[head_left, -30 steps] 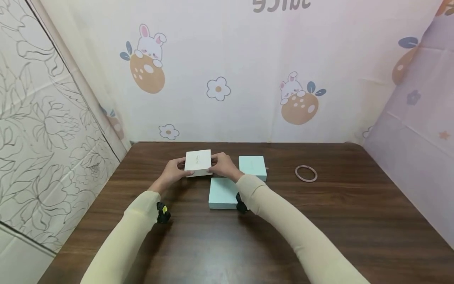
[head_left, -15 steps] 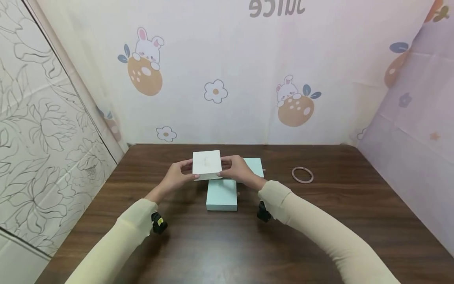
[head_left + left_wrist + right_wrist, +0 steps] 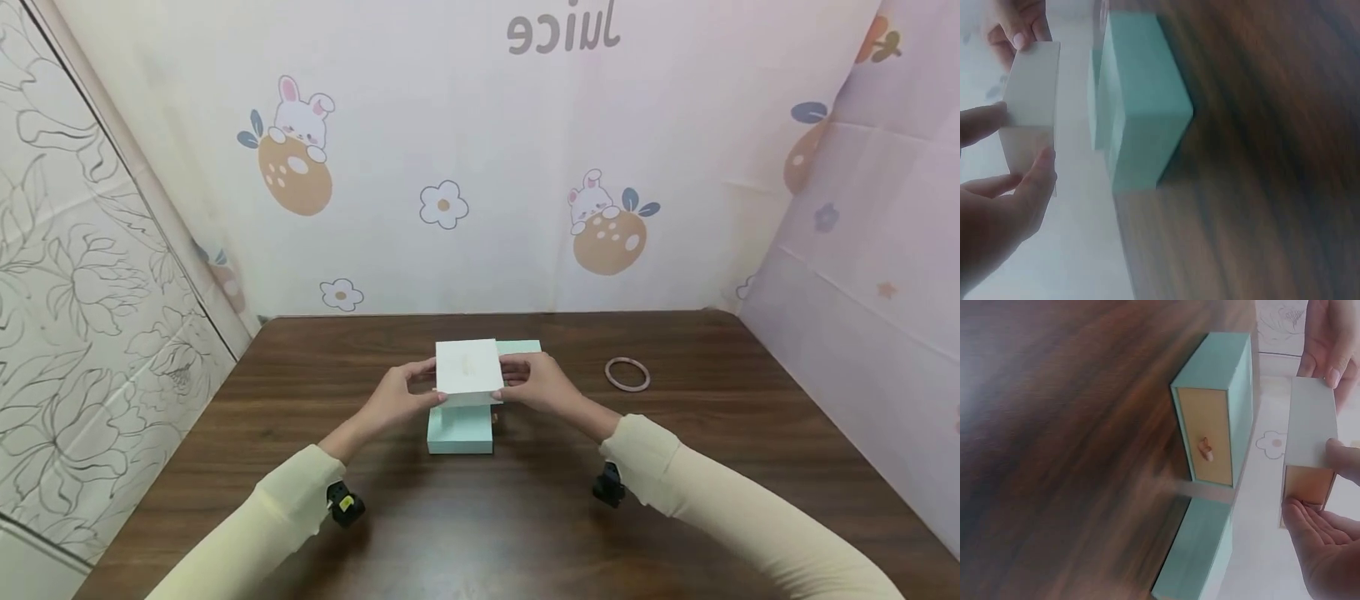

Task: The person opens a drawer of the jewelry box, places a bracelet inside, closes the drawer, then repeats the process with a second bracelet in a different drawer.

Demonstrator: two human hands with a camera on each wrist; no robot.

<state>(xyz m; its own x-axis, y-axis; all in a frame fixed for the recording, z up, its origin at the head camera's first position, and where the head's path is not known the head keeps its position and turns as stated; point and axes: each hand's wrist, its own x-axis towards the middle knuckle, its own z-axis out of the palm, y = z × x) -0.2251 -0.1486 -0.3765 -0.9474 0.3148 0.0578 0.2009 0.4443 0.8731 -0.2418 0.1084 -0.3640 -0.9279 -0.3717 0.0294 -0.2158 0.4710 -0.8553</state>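
The near half of the dark wooden counter (image 3: 525, 533) lies bare up to a teal box (image 3: 459, 432) flat at its middle, and just above that box both hands hold a white box (image 3: 468, 367) off the counter, the left hand (image 3: 397, 398) pinching its left edge between thumb and fingers and the right hand (image 3: 542, 383) pinching its right edge the same way. Behind it a second teal box (image 3: 1216, 419) sits on the counter, its tan drawer front with a small knob (image 3: 1205, 450) facing right. A pink ring (image 3: 627, 374) lies alone to the right, well short of the counter's right and far edges.
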